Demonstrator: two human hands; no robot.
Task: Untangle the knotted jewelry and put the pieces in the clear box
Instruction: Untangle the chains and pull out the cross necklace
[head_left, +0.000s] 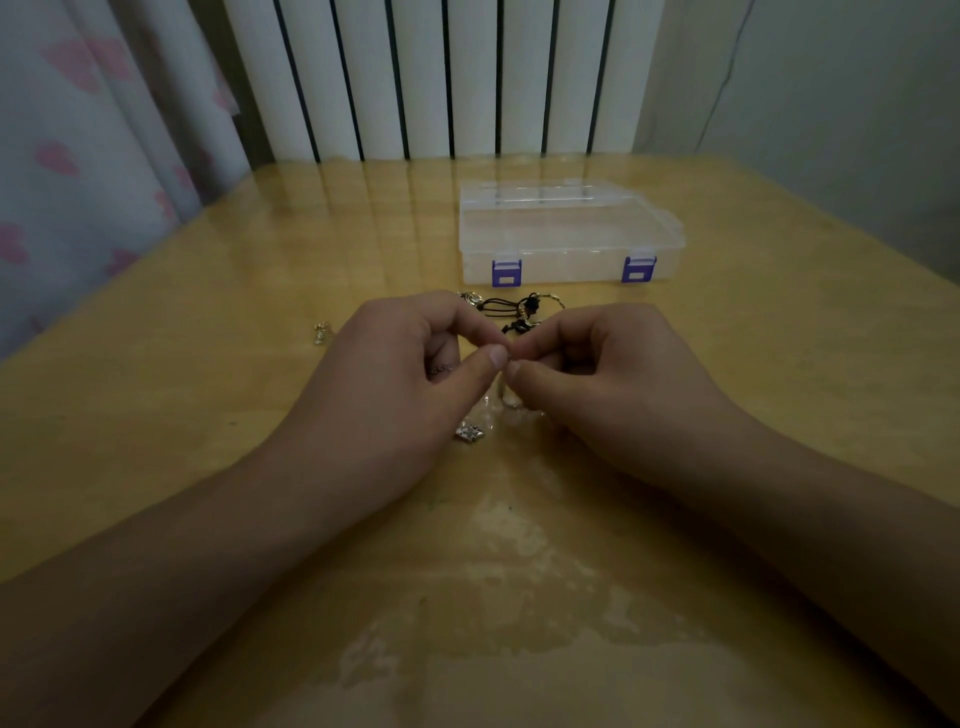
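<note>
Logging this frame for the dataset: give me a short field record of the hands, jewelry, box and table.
left hand: fingertips pinching a fine piece
right hand: pinching the same spot, thumbs nearly touching
pinched piece: too small to identify
star charm: on the table below the hands
black cord tangle: beyond the hands, before the box
small gold piece: apart, left of the left hand
clear box: lid shut, purple latches
table: wooden, glossy

Glossy yellow wooden table (208, 415) catching patchy reflections, white ribbed radiator (441, 78) standing right behind its far edge, pale curtain with pink hearts (78, 156) hanging at left, plain grey wall (831, 104) at right
</note>
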